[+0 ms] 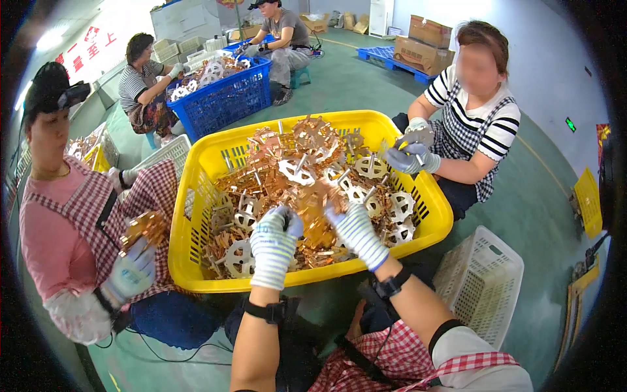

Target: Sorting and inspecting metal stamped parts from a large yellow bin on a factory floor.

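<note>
Both my hands wear white gloves with stripes and work over the near middle of a large yellow basket (431, 228). My left hand (273, 245) is closed with the fingers curled; what it grips, if anything, is hidden. Facing it, my right hand (358, 235) has its fingers pressed together at the edge of a copper-coloured metal part (318, 219), which is smeared by motion between the two hands. Below and around lie heaped copper-coloured strips (261, 153) and silvery toothed discs with cut-outs (297, 172), some with short pins standing on them.
At the left, a person's gloved hand (134, 271) holds copper-coloured pieces. Across the basket to the right, another person's gloved hands (415, 153) hold a yellow-handled tool. A white crate (447, 277) stands at right on the floor. Two people sit by a blue basket (225, 108) farther back.
</note>
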